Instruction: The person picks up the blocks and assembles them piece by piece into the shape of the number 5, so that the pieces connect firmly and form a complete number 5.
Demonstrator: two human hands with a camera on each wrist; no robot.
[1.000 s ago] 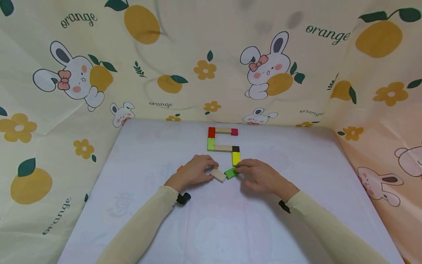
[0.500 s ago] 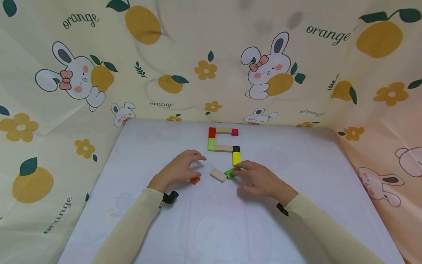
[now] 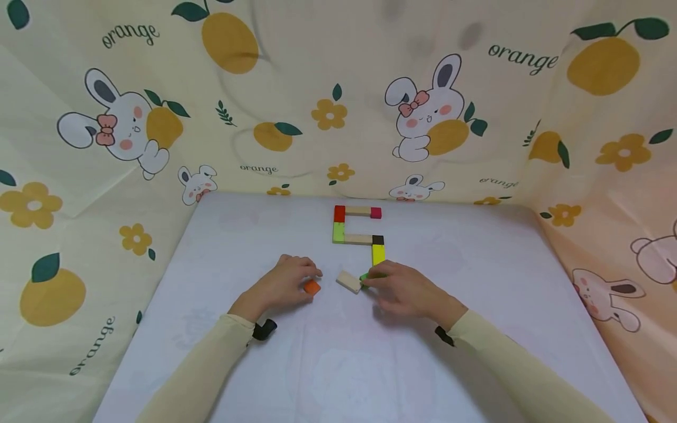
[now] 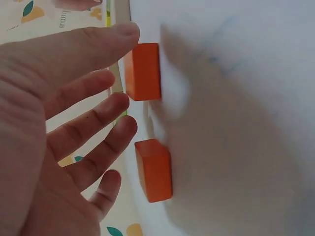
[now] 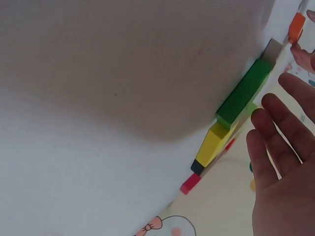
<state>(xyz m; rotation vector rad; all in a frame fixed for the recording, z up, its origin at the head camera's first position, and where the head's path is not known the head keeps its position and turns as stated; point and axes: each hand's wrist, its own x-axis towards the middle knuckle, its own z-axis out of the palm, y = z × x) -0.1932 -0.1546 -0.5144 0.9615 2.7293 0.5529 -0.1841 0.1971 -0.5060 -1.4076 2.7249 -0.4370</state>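
My left hand (image 3: 277, 288) is low over the table with its fingers spread and slightly bent around an orange block (image 3: 312, 286). In the left wrist view the thumb tip overlaps this block's (image 4: 146, 71) corner; contact is unclear. A second orange block (image 4: 156, 172) lies below the fingers there, hidden in the head view. My right hand (image 3: 412, 294) reaches over a green block (image 3: 364, 280), mostly covering it from above. Loosely extended fingers show beside the green block (image 5: 243, 93) in the right wrist view. A plain wooden block (image 3: 349, 281) lies between both hands, its end by the green one.
Beyond the hands, a line of blocks bends across the white table (image 3: 465, 247): a crimson block (image 3: 376, 212), plain wood, a red block (image 3: 339, 214), a lime block (image 3: 338, 232), plain wood, a black block (image 3: 378, 239) and a yellow block (image 3: 378, 254). A printed cloth (image 3: 296, 88) hangs behind.
My left hand has left the plain wooden block and moved left to the orange block. My right hand has shifted slightly left over the green block. The far blocks have stayed put.
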